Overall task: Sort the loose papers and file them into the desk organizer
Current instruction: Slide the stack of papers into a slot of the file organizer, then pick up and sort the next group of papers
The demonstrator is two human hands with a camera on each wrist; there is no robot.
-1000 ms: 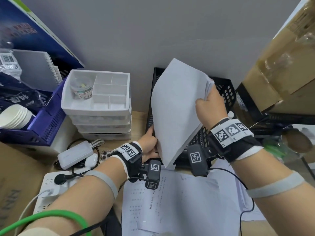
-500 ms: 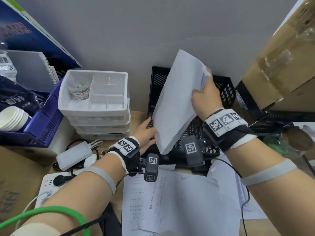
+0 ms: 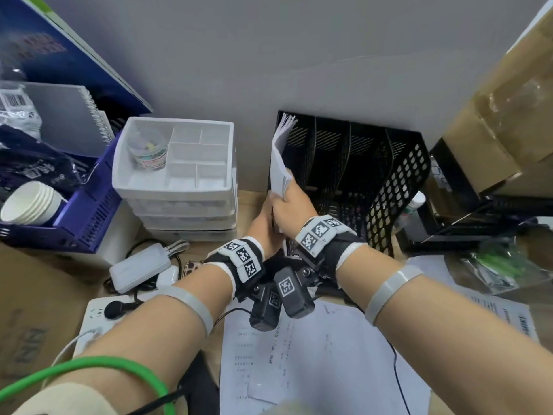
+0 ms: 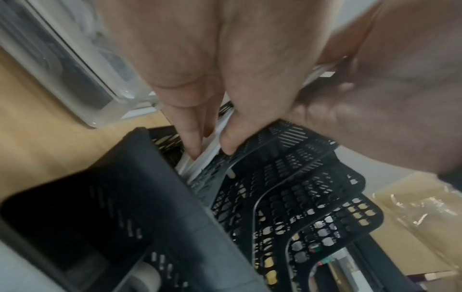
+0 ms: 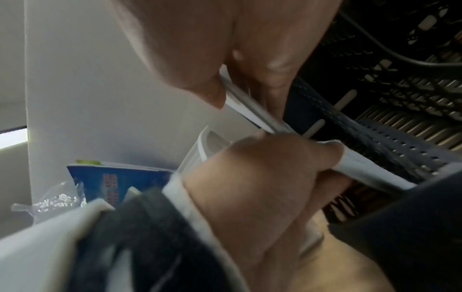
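Note:
A black mesh desk organizer (image 3: 398, 187) with several upright slots stands against the wall. A stack of white papers (image 3: 279, 157) stands on edge in its leftmost slot. My right hand (image 3: 284, 199) grips the stack's near edge between thumb and fingers, as the right wrist view shows on the stack (image 5: 250, 110). My left hand (image 3: 264, 223) sits just below it. In the left wrist view, this hand (image 4: 211, 146) pinches the paper edges (image 4: 200, 164) inside the organizer (image 4: 287, 197). More loose printed sheets (image 3: 314, 363) lie on the desk under my forearms.
A white drawer unit (image 3: 173, 163) stands just left of the organizer, with a blue basket (image 3: 83, 223) and paper cups (image 3: 30, 202) beyond. A power strip (image 3: 95, 316) and power bank (image 3: 140, 265) lie front left. Cardboard boxes (image 3: 493, 115) and a plastic bag (image 3: 505, 265) crowd the right.
The paper stack has gone from tilted in the air above the organizer to upright in the leftmost slot. My right hand came down and left with it, meeting my left hand.

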